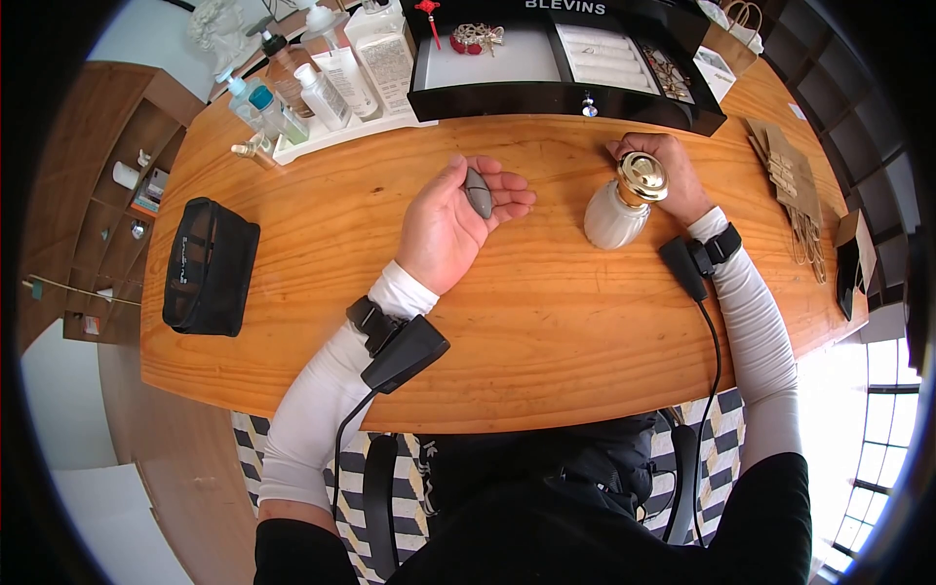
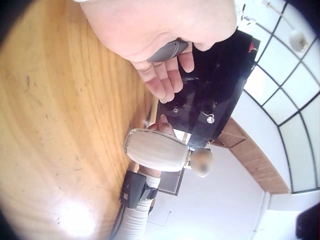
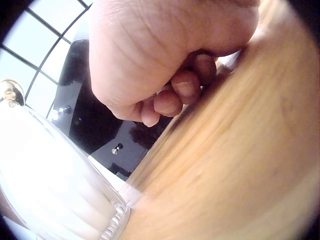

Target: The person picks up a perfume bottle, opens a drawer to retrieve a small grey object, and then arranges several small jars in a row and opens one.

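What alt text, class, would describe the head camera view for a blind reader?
An open left hand cradles a small grey oval object above a wooden table, while a curled right hand is beside a ribbed glass bottle with a gold cap. Behind are a black box with an open drawer and a white tray of bottles.

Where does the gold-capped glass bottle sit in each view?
Head: bottle right of centre, beside the right hand.
Left wrist: bottle near centre, appearing sideways, below the left hand.
Right wrist: bottle at the left edge, partly cut off.
Shared landmark: black drawer box.
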A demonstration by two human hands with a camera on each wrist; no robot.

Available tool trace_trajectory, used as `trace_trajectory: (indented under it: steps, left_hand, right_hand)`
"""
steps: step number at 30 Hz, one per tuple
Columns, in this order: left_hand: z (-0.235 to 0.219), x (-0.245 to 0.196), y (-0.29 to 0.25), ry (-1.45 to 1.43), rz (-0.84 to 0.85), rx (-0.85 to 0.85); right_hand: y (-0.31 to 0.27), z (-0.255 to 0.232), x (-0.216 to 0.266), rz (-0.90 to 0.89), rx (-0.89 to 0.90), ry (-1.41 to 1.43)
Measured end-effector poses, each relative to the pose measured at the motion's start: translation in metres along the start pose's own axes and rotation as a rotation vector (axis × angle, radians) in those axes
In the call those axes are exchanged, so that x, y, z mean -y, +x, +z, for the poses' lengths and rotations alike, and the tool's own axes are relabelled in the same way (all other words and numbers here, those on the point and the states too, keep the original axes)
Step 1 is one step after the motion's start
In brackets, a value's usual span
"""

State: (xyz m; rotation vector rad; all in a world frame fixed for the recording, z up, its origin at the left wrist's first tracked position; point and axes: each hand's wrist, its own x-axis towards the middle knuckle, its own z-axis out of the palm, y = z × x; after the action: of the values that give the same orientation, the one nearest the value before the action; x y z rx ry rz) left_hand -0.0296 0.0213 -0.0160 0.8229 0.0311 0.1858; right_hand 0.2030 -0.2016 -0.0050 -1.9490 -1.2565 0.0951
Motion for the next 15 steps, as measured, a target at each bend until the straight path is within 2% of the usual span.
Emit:
trace_trajectory:
  steps: [3, 5, 15]
  left_hand:
    - [0.003, -0.002, 0.000, -0.012, 0.006, 0.020]
    - [0.007, -0.001, -0.002, 0.135, 0.022, -0.038]
    - [0.013, 0.000, -0.002, 0.167, 0.048, 0.020]
  right_hand:
    - [0.000, 0.000, -0.002, 0.003, -0.002, 0.009]
    - [0.000, 0.000, -0.002, -0.001, 0.003, 0.005]
    - [0.000, -0.001, 0.001, 0.038, 0.003, -0.019]
